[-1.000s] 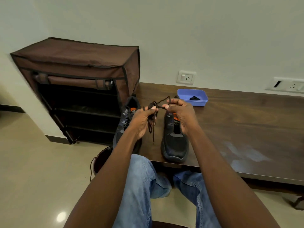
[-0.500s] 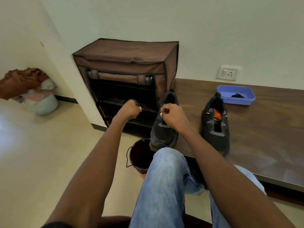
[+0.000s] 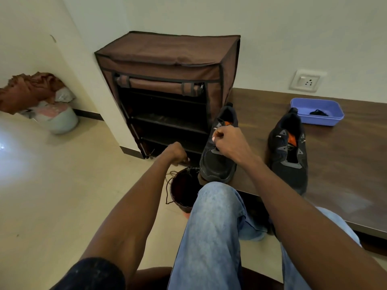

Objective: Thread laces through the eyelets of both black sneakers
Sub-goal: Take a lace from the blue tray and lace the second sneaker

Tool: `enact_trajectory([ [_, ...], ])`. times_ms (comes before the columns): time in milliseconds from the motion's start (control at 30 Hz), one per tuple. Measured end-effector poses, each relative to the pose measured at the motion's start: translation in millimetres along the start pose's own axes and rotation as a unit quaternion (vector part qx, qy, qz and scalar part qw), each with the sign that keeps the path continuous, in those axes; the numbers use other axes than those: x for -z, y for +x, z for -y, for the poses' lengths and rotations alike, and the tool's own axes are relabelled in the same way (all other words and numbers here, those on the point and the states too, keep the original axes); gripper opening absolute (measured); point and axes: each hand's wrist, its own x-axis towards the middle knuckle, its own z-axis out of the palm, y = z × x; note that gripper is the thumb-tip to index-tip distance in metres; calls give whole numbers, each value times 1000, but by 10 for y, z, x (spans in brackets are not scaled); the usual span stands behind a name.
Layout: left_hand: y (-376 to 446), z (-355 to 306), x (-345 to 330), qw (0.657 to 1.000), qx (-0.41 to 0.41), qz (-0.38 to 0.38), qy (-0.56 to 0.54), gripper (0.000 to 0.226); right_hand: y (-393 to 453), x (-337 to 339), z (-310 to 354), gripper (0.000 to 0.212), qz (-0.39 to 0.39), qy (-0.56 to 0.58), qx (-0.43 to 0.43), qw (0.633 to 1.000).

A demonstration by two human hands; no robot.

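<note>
Two sneakers are set side by side on the bench [image 3: 345, 164], toes toward the person: the left sneaker [image 3: 217, 164] at the bench's left end, the right sneaker [image 3: 290, 158] well apart to its right. A tray [image 3: 335, 120] is placed behind the right sneaker, near the wall. A shoe rack [image 3: 167, 80] is stood on the floor just left of the bench. A bucket [image 3: 182, 191] is found below the bench's left corner.

Two black sneakers stand on the wooden table [image 3: 345, 164]. The right hand [image 3: 229, 143] hovers curled over the left sneaker [image 3: 217, 164], perhaps pinching a lace. The left hand [image 3: 174, 152] hangs fisted above a dark bucket [image 3: 182, 191]. The right sneaker [image 3: 290, 155] sits near a blue tray [image 3: 335, 120].
</note>
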Motion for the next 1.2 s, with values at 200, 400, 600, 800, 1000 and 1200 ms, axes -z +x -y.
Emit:
enact_trajectory([
  [200, -214, -189, 137, 975, -86, -155, -133, 21, -66, 60, -71, 17, -31, -3, -13, 999],
  [400, -610, -901, 42, 950, -196, -191, -147, 17, -212, 251, -221, 17, -78, -20, -11, 997],
  [600, -781, -1735, -409, 941, -276, -171, -95, 18, -368, 763, -582, 17, -209, 35, -44, 976],
  [800, -610, -2493, -717, 934, -337, -114, -28, 19, -190, 1552, -1477, 22, -299, 53, -182, 935],
  [1000, -203, -2936, -928, 929, -364, -61, -22, 20, 237, 2024, -2430, 24, -185, -94, -204, 957],
  [1200, -60, -3012, -933, 931, -359, -43, -51, 53, 1006, 2134, -2795, 11, -81, -211, -197, 954],
])
